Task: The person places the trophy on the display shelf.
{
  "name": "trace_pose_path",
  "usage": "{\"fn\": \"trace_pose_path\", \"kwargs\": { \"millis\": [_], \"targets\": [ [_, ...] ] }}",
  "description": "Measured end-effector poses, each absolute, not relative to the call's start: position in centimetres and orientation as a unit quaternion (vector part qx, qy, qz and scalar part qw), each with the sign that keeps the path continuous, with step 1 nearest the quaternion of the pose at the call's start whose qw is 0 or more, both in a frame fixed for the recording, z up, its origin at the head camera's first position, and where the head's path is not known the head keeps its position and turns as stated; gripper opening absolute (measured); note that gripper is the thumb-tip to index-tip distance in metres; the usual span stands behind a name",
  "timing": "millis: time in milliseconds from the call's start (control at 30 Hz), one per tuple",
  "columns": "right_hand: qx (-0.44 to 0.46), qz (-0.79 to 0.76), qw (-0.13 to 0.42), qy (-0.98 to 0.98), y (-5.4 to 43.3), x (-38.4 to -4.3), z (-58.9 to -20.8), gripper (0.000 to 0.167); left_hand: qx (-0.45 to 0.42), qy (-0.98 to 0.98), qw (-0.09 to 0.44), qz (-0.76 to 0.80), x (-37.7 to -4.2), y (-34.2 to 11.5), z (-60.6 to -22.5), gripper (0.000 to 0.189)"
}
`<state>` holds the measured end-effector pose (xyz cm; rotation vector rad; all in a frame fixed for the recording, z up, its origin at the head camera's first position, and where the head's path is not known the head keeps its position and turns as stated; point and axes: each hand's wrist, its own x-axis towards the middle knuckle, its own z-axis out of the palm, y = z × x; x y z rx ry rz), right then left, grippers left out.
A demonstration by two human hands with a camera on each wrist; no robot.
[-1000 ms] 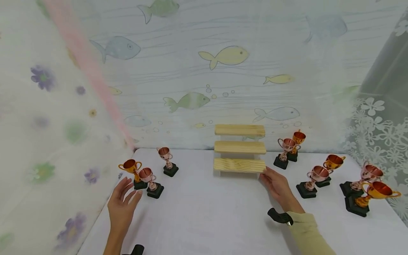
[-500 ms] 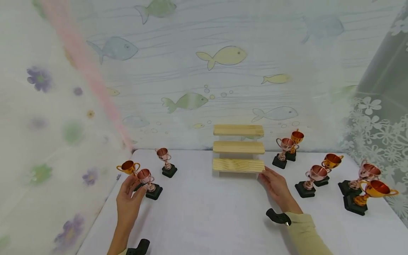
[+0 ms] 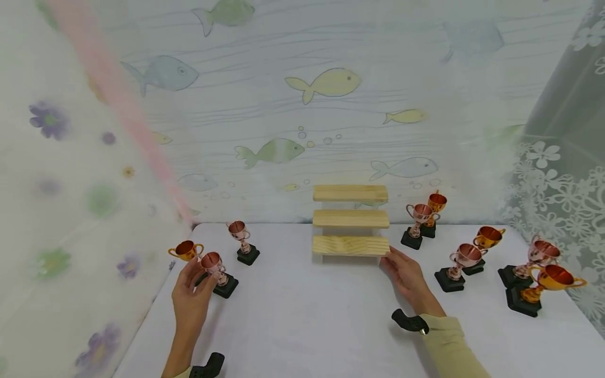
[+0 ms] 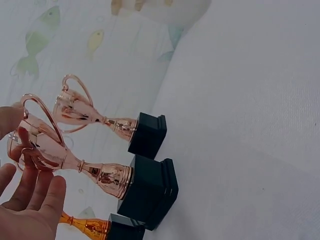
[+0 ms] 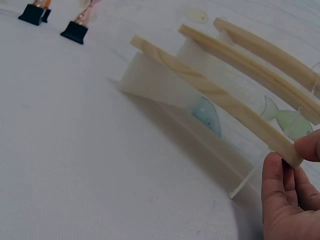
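My left hand (image 3: 191, 296) has its thumb and fingers around the cup of a rose-gold trophy (image 4: 47, 142), whose black base (image 4: 150, 190) appears to stand on the table. Right behind that trophy is a gold trophy (image 3: 186, 250), its stem partly hidden by the hand. Farther back stands another rose-gold trophy (image 3: 238, 231), apart from the hand. My right hand (image 3: 406, 275) pinches the right end of the lowest board of a three-step wooden display stand (image 3: 351, 245), thumb on top and fingers below, as the right wrist view shows. No trophies are on its boards (image 5: 225, 97).
On the right of the white table (image 3: 302, 325) are several gold and rose-gold trophies, including a rose-gold one (image 3: 468, 255) and a gold one (image 3: 555, 277). A fish-patterned cloth (image 3: 264, 105) hangs behind; a flowered cloth (image 3: 71, 210) borders the left side.
My left hand has moved right and its fingers have closed around the rose-gold trophy's cup. My right hand stays on the stand. The whole head view has shifted slightly.
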<state>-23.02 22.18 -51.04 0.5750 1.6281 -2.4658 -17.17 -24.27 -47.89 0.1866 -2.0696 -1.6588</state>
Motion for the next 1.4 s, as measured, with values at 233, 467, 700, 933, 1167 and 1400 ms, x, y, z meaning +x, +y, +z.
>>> {"fn": "trace_pose_path", "kwargs": {
  "millis": [233,467,700,933,1167,1400],
  "targets": [
    [0.194,-0.820,0.070,0.533,22.18,-23.02,-51.01,0.057,0.055,-0.748,0.291,-0.594,-17.56,-23.97,-48.20,0.063],
    [0.196,-0.821,0.073,0.531,22.17,-23.08,-51.21,0.057,0.050,-0.773,0.305,-0.554,-17.27,-23.72,-48.14,0.068],
    [0.200,-0.823,0.074,0.526,22.33,-23.05,-51.28,0.057,0.071,-0.796,0.322,-0.507,-17.40,-23.75,-48.42,0.059],
    [0.196,-0.824,0.077,0.526,22.41,-23.05,-51.57,0.057,0.069,-0.755,0.315,-0.572,-17.61,-24.00,-48.44,0.061],
    [0.201,-0.821,0.079,0.528,22.34,-23.15,-51.60,0.057,0.069,-0.733,0.299,-0.607,-17.85,-24.24,-48.52,0.063],
    [0.197,-0.824,0.081,0.524,22.32,-23.09,-51.31,0.057,0.066,-0.746,0.299,-0.592,-17.97,-24.67,-48.83,0.049]
  ]
}}
